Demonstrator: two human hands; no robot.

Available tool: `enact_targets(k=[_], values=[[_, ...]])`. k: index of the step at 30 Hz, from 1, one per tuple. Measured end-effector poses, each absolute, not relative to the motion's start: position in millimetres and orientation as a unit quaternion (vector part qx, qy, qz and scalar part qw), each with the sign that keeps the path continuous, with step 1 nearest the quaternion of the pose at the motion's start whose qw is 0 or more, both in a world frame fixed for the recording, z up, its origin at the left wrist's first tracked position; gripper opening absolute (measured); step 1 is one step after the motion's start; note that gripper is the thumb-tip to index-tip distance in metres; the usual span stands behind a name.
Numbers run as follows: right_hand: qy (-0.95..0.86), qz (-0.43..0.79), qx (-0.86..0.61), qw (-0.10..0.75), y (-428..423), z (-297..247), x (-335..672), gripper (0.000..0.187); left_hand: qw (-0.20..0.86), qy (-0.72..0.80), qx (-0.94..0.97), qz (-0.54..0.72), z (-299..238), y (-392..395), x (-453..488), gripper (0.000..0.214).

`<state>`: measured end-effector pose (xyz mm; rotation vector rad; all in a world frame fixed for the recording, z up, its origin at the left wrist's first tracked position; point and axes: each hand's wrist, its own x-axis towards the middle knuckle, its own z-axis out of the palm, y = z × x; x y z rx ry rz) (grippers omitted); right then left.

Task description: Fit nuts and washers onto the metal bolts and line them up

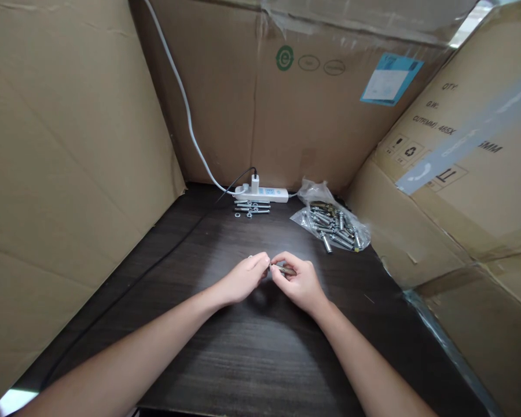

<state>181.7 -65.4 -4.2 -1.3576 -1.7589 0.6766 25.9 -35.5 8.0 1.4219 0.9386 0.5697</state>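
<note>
Left hand (248, 278): closed, with thumb over curled fingers, gripping at the left end of a metal fastener (287, 270).
Right hand (303, 284): pinching that same metal fastener between thumb and bent fingers.
Metal fastener: held between both hands, over the middle of the dark table (243, 353).
Loose bolts (263, 212): lying left to right in close rows, beyond the hands and just in front of the power strip (282, 196).
Nuts and washers (249, 215): scattered among the rows and just before them.
Power strip: set along the far side, near the back cardboard (217, 87), with a white plug (255, 184) standing in it.
Black cable (154, 264): crossing the table's left part, from plug to near left corner.
White cable (187, 110): hanging before the back cardboard, down to the strip's left end.
Clear bag (315, 191): lying beyond and right of the right hand, heaped with metal bolts (327, 242).
Side panels (69, 145): hemming in the table at left and right.
Forearms (130, 347): bare, slanting inward from the bottom edge to bring both hands together.
Under the fingers: much of the metal fastener hidden; cannot tell its full shape.
Beside the left knuckles: a small pale bit, too little shown to name.
Frame edge: cutting off forearms and panels.
</note>
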Motion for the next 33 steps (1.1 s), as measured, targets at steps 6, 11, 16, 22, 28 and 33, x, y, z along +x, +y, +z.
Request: enact_targets(k=[6, 11, 16, 22, 28, 33], values=[[-0.721, 0.233, -0.517, 0.398, -69.1, 0.0, 179.2, 0.013, 0.663, 0.421, 0.577, 0.224, 5.0, -31.0, 27.5, 0.046], [-0.726, 0.216, -0.515, 0.402, -69.2, -0.4, 178.8, 0.012, 0.701, 0.419, 0.531, 0.227, 6.6, -29.6, 26.1, 0.042], [-0.701, 0.215, -0.549, 0.401, -66.0, -5.1, 181.2, 0.014, 0.715, 0.365, 0.531, 0.27, 7.7, -30.6, 24.6, 0.018], [-0.699, 0.23, -0.545, 0.401, -65.4, -4.7, 181.7, 0.015, 0.671, 0.384, 0.578, 0.262, 8.1, -32.7, 25.8, 0.022], [-0.712, 0.228, -0.53, 0.4, -67.4, -3.9, 180.4, 0.013, 0.657, 0.406, 0.583, 0.252, 3.7, -31.7, 27.5, 0.043], [-0.722, 0.214, -0.526, 0.395, -68.2, -3.3, 181.2, 0.012, 0.717, 0.397, 0.529, 0.222, 2.8, -29.9, 25.8, 0.05]])
